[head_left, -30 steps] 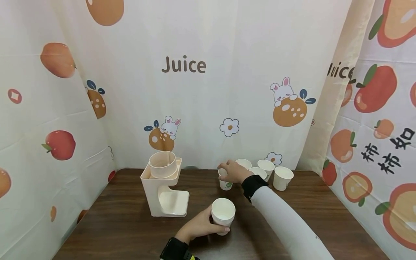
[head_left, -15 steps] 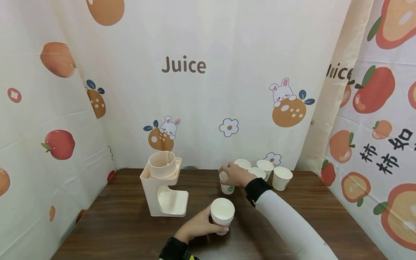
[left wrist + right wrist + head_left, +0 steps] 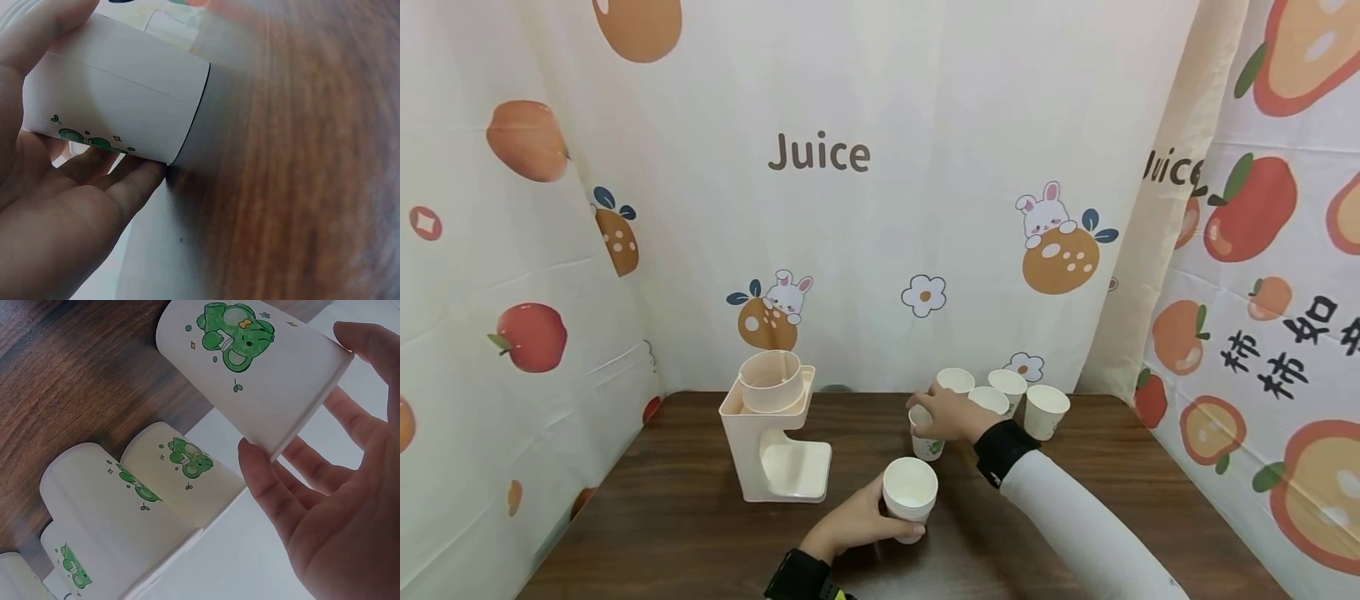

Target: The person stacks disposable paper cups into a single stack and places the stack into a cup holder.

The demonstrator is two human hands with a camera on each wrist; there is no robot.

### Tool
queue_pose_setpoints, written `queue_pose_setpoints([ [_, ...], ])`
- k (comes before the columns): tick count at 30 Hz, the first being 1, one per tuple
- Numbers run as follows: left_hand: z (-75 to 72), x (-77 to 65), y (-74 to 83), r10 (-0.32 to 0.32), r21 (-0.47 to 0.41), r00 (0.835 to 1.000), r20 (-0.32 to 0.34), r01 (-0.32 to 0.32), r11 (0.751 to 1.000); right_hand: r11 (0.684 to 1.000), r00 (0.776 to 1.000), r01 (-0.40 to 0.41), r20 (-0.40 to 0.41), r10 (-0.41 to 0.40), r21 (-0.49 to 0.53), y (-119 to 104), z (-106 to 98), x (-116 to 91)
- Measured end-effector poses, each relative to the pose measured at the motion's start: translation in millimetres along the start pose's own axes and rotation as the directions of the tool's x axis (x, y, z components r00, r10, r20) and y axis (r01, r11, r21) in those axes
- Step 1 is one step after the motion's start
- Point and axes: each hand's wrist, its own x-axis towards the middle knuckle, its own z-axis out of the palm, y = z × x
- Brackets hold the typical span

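Note:
My left hand (image 3: 859, 522) grips a stack of white paper cups (image 3: 911, 487) at the front middle of the table. In the left wrist view, its fingers and thumb wrap the lowest cup (image 3: 125, 87), whose base sits on or just over the wood. Farther back, my right hand (image 3: 953, 414) holds a single paper cup (image 3: 928, 448) by the rim. Seen from the right wrist, that cup (image 3: 250, 369) bears a green cartoon animal, and the thumb and fingers pinch its rim from opposite sides. Several more paper cups (image 3: 1046, 410) stand upright beside and behind the right hand.
A cream-coloured stand (image 3: 752, 454) with a round cup-like holder on top and a flat foot stands left of the hands. The brown wooden table (image 3: 647, 533) ends at a fruit-printed curtain (image 3: 850, 250) behind and at both sides.
My right hand has drawn the single cup a little toward me, away from the group of cups. The left hand keeps its grip on the stack. The head view has turned slightly right.

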Motion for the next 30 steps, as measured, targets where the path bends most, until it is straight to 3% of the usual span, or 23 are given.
queue_pose_setpoints([
  [18,-1.0,-1.2,1.8,0.024,-0.013,1.000,0.013,-0.024,1.000,0.984,0.983,0.177,-0.054,-0.178,-0.033,-3.2,-0.1,-20.9],
  [30,-0.4,0.0,1.1,0.030,-0.019,0.999,0.015,-0.030,0.999,0.985,0.986,0.163,-0.046,-0.161,0.055,-4.9,-18.9,-35.5],
])
